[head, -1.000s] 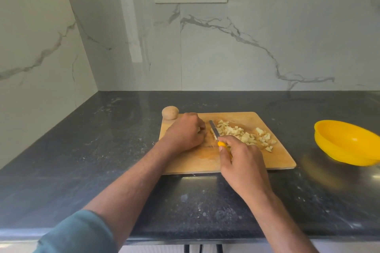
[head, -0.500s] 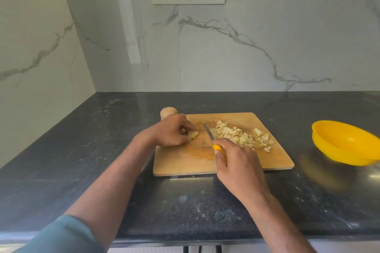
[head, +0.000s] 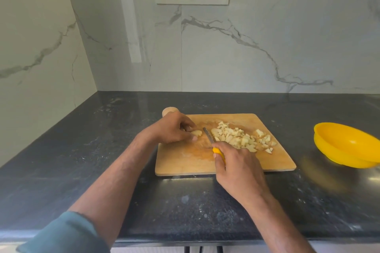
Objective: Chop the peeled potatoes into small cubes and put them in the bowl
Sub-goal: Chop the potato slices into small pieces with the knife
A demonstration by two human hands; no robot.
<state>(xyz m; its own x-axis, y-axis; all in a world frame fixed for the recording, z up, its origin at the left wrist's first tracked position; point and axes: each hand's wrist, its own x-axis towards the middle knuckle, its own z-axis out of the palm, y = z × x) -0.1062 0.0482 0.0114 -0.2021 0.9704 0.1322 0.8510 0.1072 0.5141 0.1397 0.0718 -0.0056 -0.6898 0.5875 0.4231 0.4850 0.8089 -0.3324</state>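
Your left hand (head: 172, 129) rests on the left part of the square wooden cutting board (head: 185, 162), near the middle of the frame, and its fingers are curled around a pale piece of peeled potato (head: 196, 133), holding it down on the wood. Your right hand (head: 238, 167) grasps the yellow handle of a small knife (head: 212, 143); the thin blade points up and to the left, and its tip is just beside the potato piece, on its right side. To the right of the blade a heap of small pale potato cubes (head: 238, 138) lies spread on the board. A whole round potato (head: 169, 111) sits on the dark speckled stone tabletop (head: 102, 150), touching the upper left corner of the board, partly hidden behind your left hand. The round yellow plastic bowl (head: 347, 145) stands on the tabletop at the right edge of the frame, well apart from the board.
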